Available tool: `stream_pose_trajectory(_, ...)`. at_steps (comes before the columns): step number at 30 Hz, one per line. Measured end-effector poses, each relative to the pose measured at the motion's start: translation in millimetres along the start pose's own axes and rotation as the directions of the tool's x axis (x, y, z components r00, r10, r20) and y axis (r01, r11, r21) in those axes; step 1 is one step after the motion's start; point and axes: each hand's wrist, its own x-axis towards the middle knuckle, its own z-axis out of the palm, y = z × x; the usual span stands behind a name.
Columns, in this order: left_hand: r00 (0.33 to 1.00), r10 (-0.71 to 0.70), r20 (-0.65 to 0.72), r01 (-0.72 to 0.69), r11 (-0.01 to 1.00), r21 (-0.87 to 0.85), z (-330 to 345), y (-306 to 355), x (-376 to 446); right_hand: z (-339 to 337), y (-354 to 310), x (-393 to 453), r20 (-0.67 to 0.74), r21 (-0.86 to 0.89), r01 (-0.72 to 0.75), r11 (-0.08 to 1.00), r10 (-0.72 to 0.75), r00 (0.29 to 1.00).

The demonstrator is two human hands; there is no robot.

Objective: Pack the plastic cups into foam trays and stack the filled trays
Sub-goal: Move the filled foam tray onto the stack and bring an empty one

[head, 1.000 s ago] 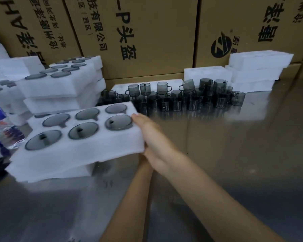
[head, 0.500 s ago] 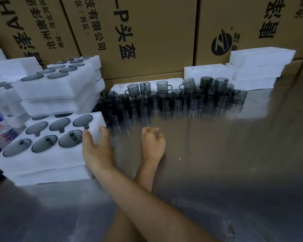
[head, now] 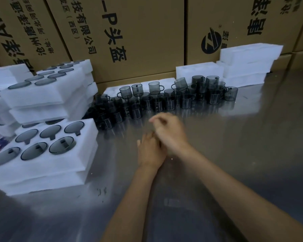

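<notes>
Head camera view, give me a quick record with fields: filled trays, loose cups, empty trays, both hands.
nearest filled tray: foam tray with six smoky cups set in its holes, on top of another tray at the left
other filled trays: stacks behind it
loose cups: cluster on the metal table, in front of the cardboard boxes
empty trays: white foam pile at the back right
left hand: over the table, holds nothing
right hand: crosses above the left, fingers loosely curled, holds nothing
</notes>
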Motion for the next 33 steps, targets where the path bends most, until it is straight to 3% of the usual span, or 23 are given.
stream_pose_trajectory(3,0.994,0.111,-0.021,-0.112,0.993,-0.044,0.9,23.0,-7.2,-68.3,51.4,8.2,-0.117,-0.333,-0.135,0.933,0.101,0.988)
stream_pose_trajectory(4,0.982,0.189,-0.033,-0.19,0.981,-0.05,2.4,33.1,-11.8,-90.6,70.7,9.6,-0.153,-0.357,-0.209,0.91,0.164,0.975)
stream_pose_trajectory(8,0.909,0.416,0.032,-0.406,0.898,-0.17,21.0,72.6,-8.4,-162.1,123.1,17.8,-0.399,-0.086,-0.408,0.909,0.344,0.85)
stream_pose_trajectory(10,0.91,0.403,0.101,-0.376,0.902,-0.215,33.5,96.0,8.5,-184.3,137.4,28.3,-0.475,-0.043,-0.422,0.906,0.353,0.806)
stream_pose_trajectory(15,0.923,0.351,0.158,-0.335,0.934,-0.123,71.9,147.9,70.5,-194.7,157.9,67.8,-0.595,0.003,-0.371,0.929,0.299,0.746)
stream_pose_trajectory(22,0.951,0.305,0.057,-0.299,0.95,-0.089,104.3,176.0,158.5,-196.8,181.8,126.7,-0.582,-0.133,-0.2,0.971,0.087,0.809)
stream_pose_trajectory(27,0.964,0.265,0.021,-0.262,0.961,-0.092,120.5,183.3,186.4,-232.0,180.4,196.1,-0.622,-0.37,-0.072,0.926,-0.19,0.759)
stream_pose_trajectory(30,0.967,0.254,-0.006,-0.254,0.965,-0.065,127.2,182.2,196.4,-271.7,165.9,262.7,-0.57,-0.542,-0.095,0.835,-0.282,0.772)
stream_pose_trajectory(33,0.967,0.254,0.007,-0.253,0.966,-0.043,131.1,180.5,201.7,-303.1,160.9,317.4,-0.391,-0.73,-0.191,0.656,-0.172,0.904)
